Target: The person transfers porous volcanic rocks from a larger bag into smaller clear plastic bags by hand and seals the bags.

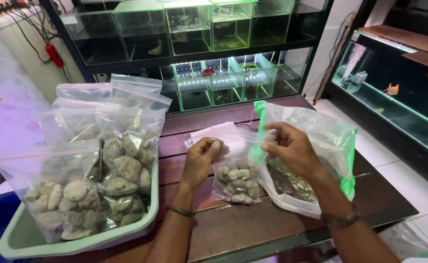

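both hands pinch a small zip bag of stones on a wooden table: left hand grips its top edge, right hand its other corner, beside a big sack and a tub of filled bags.

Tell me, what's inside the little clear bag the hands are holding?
The small clear bag has pale, lumpy stones piled in its bottom half. The left hand and right hand pinch its top. Stones deeper in the pile are hidden by the front ones.
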